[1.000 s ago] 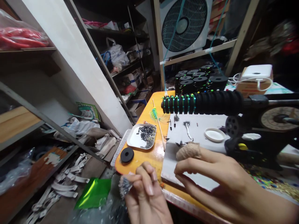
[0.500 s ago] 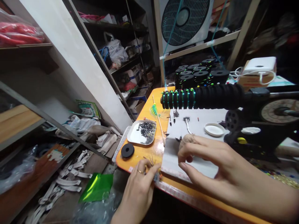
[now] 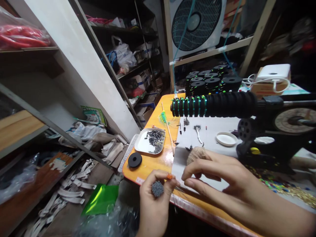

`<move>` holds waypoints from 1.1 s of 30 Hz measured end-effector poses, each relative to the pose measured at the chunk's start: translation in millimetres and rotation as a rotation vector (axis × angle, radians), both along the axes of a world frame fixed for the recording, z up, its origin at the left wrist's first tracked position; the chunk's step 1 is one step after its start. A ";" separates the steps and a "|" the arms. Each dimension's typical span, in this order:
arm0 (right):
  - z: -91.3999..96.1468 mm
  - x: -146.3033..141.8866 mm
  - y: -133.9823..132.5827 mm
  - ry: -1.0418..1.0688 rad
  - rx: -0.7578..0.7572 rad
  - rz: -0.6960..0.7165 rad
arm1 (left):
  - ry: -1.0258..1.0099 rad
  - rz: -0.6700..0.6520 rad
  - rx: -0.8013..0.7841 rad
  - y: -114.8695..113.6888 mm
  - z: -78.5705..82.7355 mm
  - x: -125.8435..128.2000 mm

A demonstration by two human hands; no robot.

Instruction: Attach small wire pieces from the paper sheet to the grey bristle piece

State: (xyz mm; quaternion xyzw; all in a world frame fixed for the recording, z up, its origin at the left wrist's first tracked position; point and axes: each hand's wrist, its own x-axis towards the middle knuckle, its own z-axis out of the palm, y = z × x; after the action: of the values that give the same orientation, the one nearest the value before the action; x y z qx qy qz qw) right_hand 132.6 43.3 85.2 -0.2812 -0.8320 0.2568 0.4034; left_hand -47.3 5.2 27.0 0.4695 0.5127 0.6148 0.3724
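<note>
Closed fingers of the left hand (image 3: 154, 204) grip a tight grey bundle of thin rods (image 3: 157, 188), seen end-on, at the near edge of the orange table (image 3: 158, 163). A small orange tip (image 3: 169, 176) shows just above the bundle, between thumb and forefinger. The right hand (image 3: 222, 184) reaches in from the right, its fingertips drawn together just beside that orange tip; whether they pinch a strand cannot be told. One of its fingers wears a knitted beige cover (image 3: 196, 154). The right hand hovers over a white sheet (image 3: 212, 131) scattered with small dark parts and a white lid (image 3: 226, 139). To the left of the sheet sit a white tray (image 3: 144, 148) of black pieces (image 3: 154, 136) and, nearer, a black disc (image 3: 134, 160). Behind the sheet, a black ribbed roller (image 3: 214, 104) wound with green line stretches across the table, with stacked black spools (image 3: 209, 80) beyond it and a fan (image 3: 195, 23) above.
</note>
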 end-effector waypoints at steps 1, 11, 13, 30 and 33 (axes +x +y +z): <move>-2.2 0.3 0.5 0.006 -0.007 -0.004 | -0.044 0.006 0.011 -0.9 -1.4 5.7; -14.8 0.8 6.9 0.066 0.016 -0.001 | -0.178 -0.085 0.099 -1.5 -12.2 25.0; -10.1 -0.6 5.8 0.038 0.036 -0.017 | -0.236 -0.067 0.095 -2.3 -12.7 28.6; -5.0 6.3 10.8 -0.045 -0.035 -0.004 | -0.435 0.035 0.122 -7.9 -19.6 28.8; -3.4 5.5 10.3 -0.056 -0.041 0.008 | -0.427 0.032 0.119 -8.9 -23.3 27.7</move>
State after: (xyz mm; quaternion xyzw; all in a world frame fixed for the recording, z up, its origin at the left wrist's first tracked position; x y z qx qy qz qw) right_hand 138.1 53.7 81.8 -0.2933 -0.8387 0.2671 0.3731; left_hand -19.5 -3.8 3.7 0.3417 0.3920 0.7354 0.4345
